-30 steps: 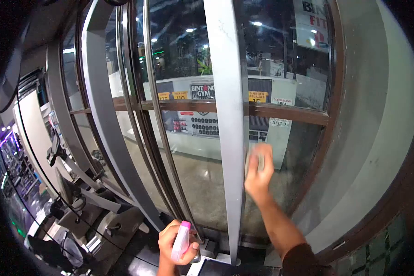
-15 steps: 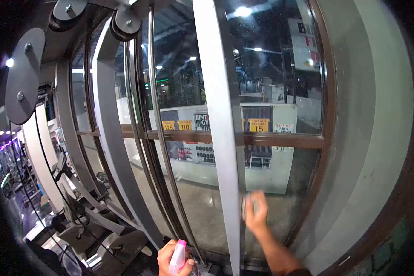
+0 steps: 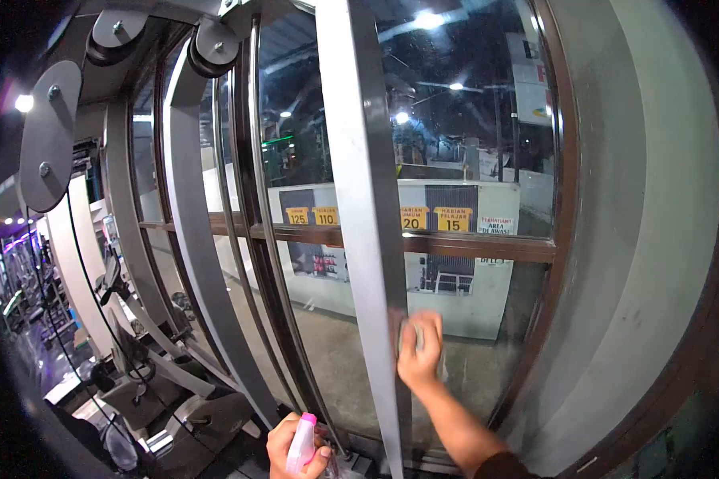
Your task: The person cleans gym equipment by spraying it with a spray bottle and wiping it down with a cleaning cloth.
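Observation:
At the bottom centre, my left hand (image 3: 297, 451) is wrapped round a spray bottle (image 3: 303, 443) with a pink nozzle; the lower part of the bottle is mostly out of sight. My right hand (image 3: 420, 347) is raised against the right edge of a pale metal upright (image 3: 367, 199), in front of the window. Its fingers are bent closed over something pale that is too small and blurred to name. Behind it stands the window glass (image 3: 471, 104) in a brown frame (image 3: 487, 246).
Steel guide rods (image 3: 268, 199) and a second upright (image 3: 192, 239) stand left of the near one. Pulleys (image 3: 216, 48) hang above, with cables at the left. An exercise machine (image 3: 200, 415) is at the lower left. A grey-green wall (image 3: 615, 239) rises at the right.
My right hand has moved left and slightly up, to the upright's edge. My left hand keeps its hold on the spray bottle. The view has shifted slightly.

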Action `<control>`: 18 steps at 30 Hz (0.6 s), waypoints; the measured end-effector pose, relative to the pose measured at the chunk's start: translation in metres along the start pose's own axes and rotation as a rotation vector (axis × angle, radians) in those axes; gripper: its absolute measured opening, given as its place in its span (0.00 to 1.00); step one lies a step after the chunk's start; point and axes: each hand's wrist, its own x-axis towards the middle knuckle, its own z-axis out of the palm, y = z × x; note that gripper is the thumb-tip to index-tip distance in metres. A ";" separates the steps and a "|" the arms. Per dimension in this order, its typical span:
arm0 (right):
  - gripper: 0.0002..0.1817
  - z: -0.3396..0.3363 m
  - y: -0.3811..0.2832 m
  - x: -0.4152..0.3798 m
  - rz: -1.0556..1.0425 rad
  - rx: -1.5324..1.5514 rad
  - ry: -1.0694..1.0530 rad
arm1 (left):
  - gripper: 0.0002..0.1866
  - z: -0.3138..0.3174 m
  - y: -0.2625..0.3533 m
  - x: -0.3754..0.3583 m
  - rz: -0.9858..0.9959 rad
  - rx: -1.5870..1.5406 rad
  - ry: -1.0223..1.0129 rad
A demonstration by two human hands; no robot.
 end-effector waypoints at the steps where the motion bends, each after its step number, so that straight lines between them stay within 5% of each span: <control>1: 0.08 0.006 -0.008 0.033 -0.039 0.021 -0.025 | 0.26 -0.001 0.005 0.001 -0.088 -0.074 -0.036; 6: 0.08 0.049 -0.031 0.178 -0.240 0.186 0.074 | 0.26 0.008 0.014 0.006 -0.062 0.002 -0.050; 9: 0.09 0.049 -0.038 0.184 -0.260 0.162 0.096 | 0.25 0.013 0.021 0.009 -0.076 0.022 -0.066; 13: 0.08 0.008 -0.010 0.098 -0.161 0.186 -0.079 | 0.25 0.027 0.029 0.011 -0.170 -0.079 -0.056; 18: 0.10 -0.057 0.040 -0.126 0.088 0.039 -0.173 | 0.24 0.033 0.025 0.006 -0.103 0.075 -0.077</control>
